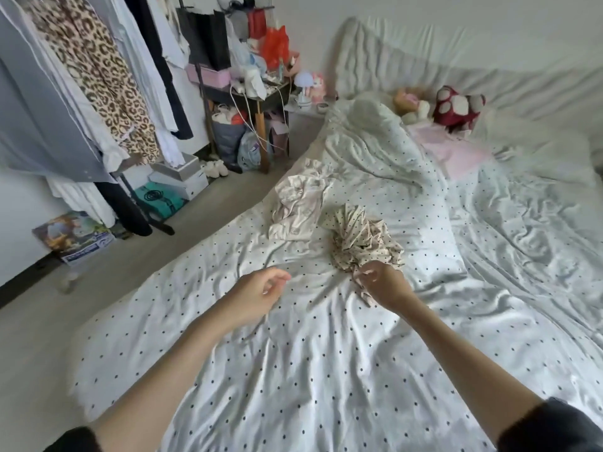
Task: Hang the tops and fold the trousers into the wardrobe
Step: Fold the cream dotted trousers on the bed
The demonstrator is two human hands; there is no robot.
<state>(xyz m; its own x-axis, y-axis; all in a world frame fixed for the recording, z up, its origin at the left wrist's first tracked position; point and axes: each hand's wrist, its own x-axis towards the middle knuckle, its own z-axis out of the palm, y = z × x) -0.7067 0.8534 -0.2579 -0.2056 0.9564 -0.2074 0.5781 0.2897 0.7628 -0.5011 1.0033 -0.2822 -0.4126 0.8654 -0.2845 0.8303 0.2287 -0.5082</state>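
The dotted cream garment (365, 243) lies crumpled on the bed (293, 370) just right of centre, and the right hand (380, 282) pinches its near edge at the heap's 6 o'clock, fingers curled round a fold of cloth. The left hand (261, 288) hovers over the bedspread to the garment's 8 o'clock, fingers loosely curled and holding nothing. A second pale garment (298, 203), also bunched, sits just beside the first at its 10 o'clock, touching or nearly so. Both look thin, soft and light, so they should lift easily but will droop and twist; whether either is a top or trousers cannot be told while they stay balled up. A sound grip would likely be at a hem, waistband or shoulder seam, found by shaking the cloth out with both hands. Open bedspread toward 6 o'clock offers room for spreading or folding. The bed's left edge runs toward 11 o'clock, bare floor (39, 337) lies past it, and the clothes rail (81, 76) with hanging garments stands at 10 o'clock, well apart from the heaps.
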